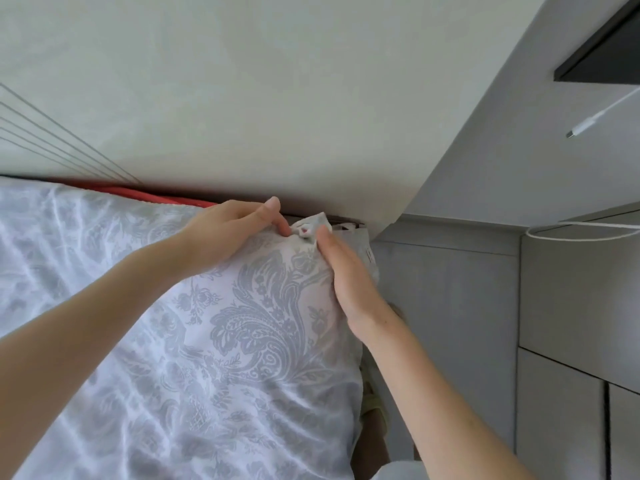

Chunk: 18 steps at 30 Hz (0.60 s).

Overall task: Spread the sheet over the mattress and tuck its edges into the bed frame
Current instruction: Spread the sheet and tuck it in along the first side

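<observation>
The sheet (pixel 242 341) is white with a grey flowered pattern. It lies creased over the mattress and reaches the corner by the wall. At that corner a small fold of it stands bunched up. Along its far edge a red strip (pixel 149 195) shows uncovered.

Bare left hand (pixel 225 233), bare right hand (pixel 349 282); forearms (pixel 104 306) bare to frame edge; nails short; pale garment (pixel 398 471) low.

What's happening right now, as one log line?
step: tucking corner | left hand: curled on sheet corner, grip unclear | right hand: flat against sheet side | corner: bunched up
</observation>
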Available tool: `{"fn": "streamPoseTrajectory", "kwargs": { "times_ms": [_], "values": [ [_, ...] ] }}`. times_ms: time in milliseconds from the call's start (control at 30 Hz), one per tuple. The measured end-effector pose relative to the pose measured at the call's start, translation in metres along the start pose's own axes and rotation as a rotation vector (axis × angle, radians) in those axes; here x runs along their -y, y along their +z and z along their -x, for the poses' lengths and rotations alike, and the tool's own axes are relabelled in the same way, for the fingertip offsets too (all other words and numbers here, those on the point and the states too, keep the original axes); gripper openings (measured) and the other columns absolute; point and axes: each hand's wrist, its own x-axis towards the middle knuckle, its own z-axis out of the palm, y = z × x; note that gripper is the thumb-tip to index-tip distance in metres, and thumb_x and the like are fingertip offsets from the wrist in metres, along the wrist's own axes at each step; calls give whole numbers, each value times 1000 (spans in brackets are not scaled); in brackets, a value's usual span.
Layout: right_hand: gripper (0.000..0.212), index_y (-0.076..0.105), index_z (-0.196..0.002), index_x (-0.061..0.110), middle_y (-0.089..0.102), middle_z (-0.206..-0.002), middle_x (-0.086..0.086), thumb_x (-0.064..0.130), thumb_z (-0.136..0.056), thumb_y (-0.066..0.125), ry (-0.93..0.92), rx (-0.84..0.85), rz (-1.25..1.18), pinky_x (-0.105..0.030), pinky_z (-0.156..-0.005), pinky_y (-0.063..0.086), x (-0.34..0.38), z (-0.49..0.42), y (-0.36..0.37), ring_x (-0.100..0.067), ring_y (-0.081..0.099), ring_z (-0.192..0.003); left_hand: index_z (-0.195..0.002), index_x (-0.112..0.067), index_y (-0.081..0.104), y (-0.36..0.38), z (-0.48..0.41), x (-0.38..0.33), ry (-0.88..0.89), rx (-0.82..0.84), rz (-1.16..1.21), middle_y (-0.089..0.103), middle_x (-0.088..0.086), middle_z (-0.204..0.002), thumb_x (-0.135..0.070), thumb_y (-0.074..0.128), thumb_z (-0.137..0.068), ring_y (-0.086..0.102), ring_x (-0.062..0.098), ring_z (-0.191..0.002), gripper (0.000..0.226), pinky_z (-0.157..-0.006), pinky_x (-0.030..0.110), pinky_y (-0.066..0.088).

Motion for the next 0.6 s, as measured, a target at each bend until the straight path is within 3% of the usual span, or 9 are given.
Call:
{"fn": "streamPoseTrajectory", "kwargs": {
  "times_ms": [100, 200, 233, 300, 367, 433, 500, 600],
  "values": [
    [43, 68, -111, 19, 71, -109, -3, 48, -87, 48, 30, 19, 4, -39, -98, 48, 0, -5, -1, -16, 66, -104, -77, -40, 71, -3, 3, -8, -1, 6, 26, 68, -11, -95, -84, 25, -71, 60, 21, -100, 63, -98, 45, 43],
    [38, 68, -108, 14, 69, -110, -10, 41, -87, 50, 55, -11, -1, -47, -99, 46, -1, -4, 0, -22, 65, -104, -76, -34, 71, -5, 4, -19, -20, 27, -1, 65, -9, -105, -73, 22, -84, 56, 18, -109, 63, -103, 39, 37],
    [39, 67, -108, 11, 68, -111, -13, 40, -87, 51, 63, -17, -2, -49, -100, 45, 0, -3, 0, -25, 64, -105, -76, -35, 71, -6, 5, -20, 41, -36, -132, 63, -9, -108, -68, 22, -88, 53, 17, -110, 61, -102, 34, 34],
    [40, 65, -105, 7, 67, -110, -17, 41, -86, 52, 64, -18, 2, -51, -100, 45, 2, -1, 2, -30, 64, -104, -77, -29, 72, -7, 15, -28, 288, -329, -487, 62, -7, -99, -57, 27, -95, 53, 17, -98, 55, -85, 27, 32],
    [44, 64, -100, 4, 66, -108, -19, 44, -83, 54, 53, -21, 22, -50, -96, 45, 3, 1, 3, -32, 64, -102, -77, -20, 73, -2, 34, -43, 528, -494, -493, 62, -4, -78, -44, 34, -95, 52, 16, -74, 49, -67, 27, 34],
    [47, 64, -102, 4, 67, -108, -18, 46, -82, 54, 40, -10, 44, -50, -96, 45, 3, 2, 4, -31, 64, -103, -83, -19, 73, 8, 48, -50, 594, -385, -393, 63, -7, -75, -41, 32, -96, 55, 11, -70, 48, -66, 26, 39],
    [45, 64, -104, 8, 68, -107, -13, 46, -82, 56, 38, -7, 48, -47, -94, 49, 1, 1, 4, -26, 64, -103, -96, -21, 72, 17, 52, -48, 516, -244, -352, 67, -9, -92, -41, 27, -97, 60, 13, -86, 49, -79, 30, 43],
    [34, 61, -107, 17, 70, -95, 4, 41, -84, 64, 46, -30, -19, -25, -76, 52, -2, 2, 1, -12, 67, -93, -111, -30, 67, 19, 43, -39, 396, -156, -289, 63, -15, -106, -40, 20, -94, 55, 11, -105, 51, -95, 33, 39]
  ]
}}
